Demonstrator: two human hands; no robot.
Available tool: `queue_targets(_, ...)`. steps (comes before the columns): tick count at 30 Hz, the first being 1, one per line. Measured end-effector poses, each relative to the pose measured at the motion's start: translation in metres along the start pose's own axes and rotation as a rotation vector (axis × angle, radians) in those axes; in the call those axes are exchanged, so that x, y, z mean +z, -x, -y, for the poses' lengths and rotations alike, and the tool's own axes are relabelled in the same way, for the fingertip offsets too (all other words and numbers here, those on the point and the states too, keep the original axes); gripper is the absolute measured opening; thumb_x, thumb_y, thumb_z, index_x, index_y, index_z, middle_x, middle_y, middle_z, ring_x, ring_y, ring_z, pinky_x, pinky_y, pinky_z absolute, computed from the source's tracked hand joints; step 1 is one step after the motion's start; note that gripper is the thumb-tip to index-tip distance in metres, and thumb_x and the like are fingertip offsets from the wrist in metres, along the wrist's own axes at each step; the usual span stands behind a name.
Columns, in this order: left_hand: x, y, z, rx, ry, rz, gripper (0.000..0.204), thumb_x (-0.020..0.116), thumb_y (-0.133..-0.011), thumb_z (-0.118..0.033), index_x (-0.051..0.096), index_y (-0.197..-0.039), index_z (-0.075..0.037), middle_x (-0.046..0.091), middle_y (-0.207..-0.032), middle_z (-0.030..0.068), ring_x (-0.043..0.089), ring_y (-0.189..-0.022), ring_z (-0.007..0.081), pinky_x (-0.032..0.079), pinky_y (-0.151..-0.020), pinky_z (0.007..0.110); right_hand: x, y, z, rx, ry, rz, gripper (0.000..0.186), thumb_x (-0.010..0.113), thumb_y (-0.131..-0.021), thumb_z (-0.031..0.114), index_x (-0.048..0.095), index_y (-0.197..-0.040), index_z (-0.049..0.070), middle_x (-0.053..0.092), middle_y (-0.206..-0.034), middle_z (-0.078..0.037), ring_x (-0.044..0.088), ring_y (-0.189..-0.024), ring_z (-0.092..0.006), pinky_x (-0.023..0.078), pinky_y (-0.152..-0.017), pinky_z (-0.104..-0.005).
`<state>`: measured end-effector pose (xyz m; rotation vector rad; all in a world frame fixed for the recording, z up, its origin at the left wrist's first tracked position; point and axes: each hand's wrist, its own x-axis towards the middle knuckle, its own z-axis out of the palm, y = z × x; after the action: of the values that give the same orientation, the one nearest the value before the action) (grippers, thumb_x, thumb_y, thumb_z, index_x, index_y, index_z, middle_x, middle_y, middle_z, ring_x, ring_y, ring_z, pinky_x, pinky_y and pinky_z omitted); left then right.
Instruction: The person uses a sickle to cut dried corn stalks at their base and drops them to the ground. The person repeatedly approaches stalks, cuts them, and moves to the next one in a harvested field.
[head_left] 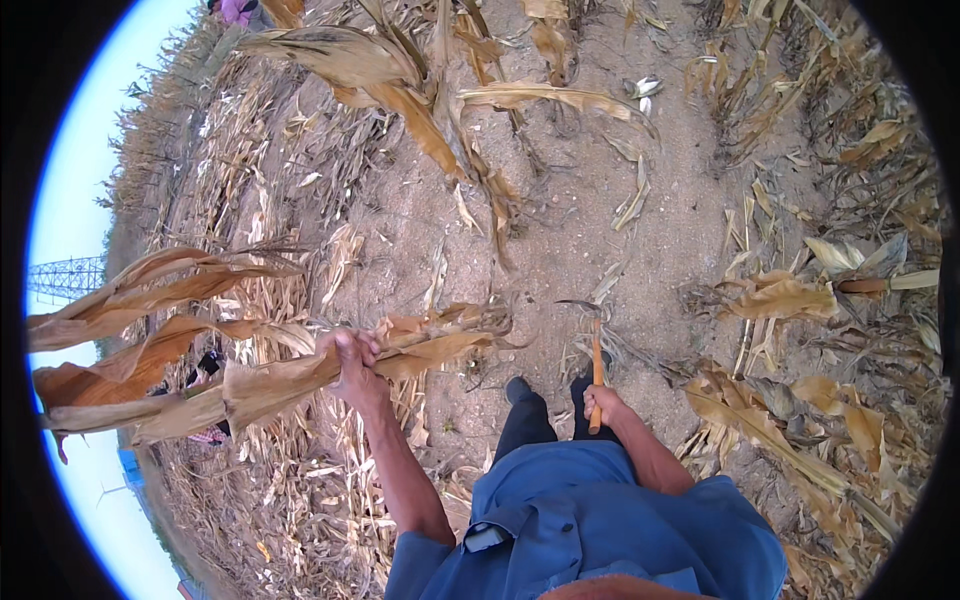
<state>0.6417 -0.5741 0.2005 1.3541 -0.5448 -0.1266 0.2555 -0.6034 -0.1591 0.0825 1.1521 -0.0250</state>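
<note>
My left hand (pixel 354 365) is closed around dry, tan corn stalks (pixel 260 390) with long curled leaves, which stretch out to the left at middle height. My right hand (pixel 603 404) grips the orange-brown wooden handle of a sickle (pixel 596 350), held low by my right leg. Its thin curved blade (pixel 580 303) is at the upper end of the handle, over bare soil and a little apart from the held stalks. Both my dark-shod feet (pixel 517 390) stand on the dirt just below.
More dry corn plants (pixel 400 90) stand ahead, and others (pixel 785 298) lie or lean on my right. Dry husks and leaves (pixel 300 470) litter the sandy ground (pixel 680 230). A person in pink (pixel 236 12) is at the far top left. Someone partly hidden (pixel 210 430) is behind the held stalks.
</note>
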Motion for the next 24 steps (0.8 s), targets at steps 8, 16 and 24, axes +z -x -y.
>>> queue_targets(8,0.150,-0.033,-0.016,-0.019,-0.137,0.171,0.039,0.075,-0.090,-0.029,0.063,-0.111,0.002,0.062,-0.084,0.0059,0.060,-0.068,0.0142,0.054,-0.070,0.029,-0.062,0.038,0.089,-0.214,-0.131,0.059,0.016,0.055,-0.090,0.009,0.048,-0.076,0.010,0.043,-0.057,0.002,0.039,-0.044,-0.0094,0.037,-0.040,-0.0282)
queue_targets(16,0.259,-0.166,-0.030,0.280,-0.352,0.025,0.061,0.081,-0.084,-0.024,0.053,-0.131,0.002,0.065,-0.115,0.0122,0.061,-0.102,0.0229,0.051,-0.089,0.035,-0.064,0.063,0.117,-0.262,-0.102,-0.009,0.013,0.055,-0.090,0.009,0.048,-0.079,0.008,0.046,-0.059,0.001,0.042,-0.045,-0.0091,0.037,-0.040,-0.0273)
queue_targets(24,0.298,-0.273,0.000,0.255,-0.231,0.092,0.054,0.079,-0.083,-0.018,0.055,-0.126,0.004,0.064,-0.120,0.0153,0.060,-0.103,0.0250,0.048,-0.091,0.037,-0.056,0.049,0.100,-0.220,-0.229,-0.098,0.013,0.054,-0.091,0.009,0.048,-0.079,0.009,0.044,-0.059,0.000,0.041,-0.045,-0.0099,0.036,-0.041,-0.0283)
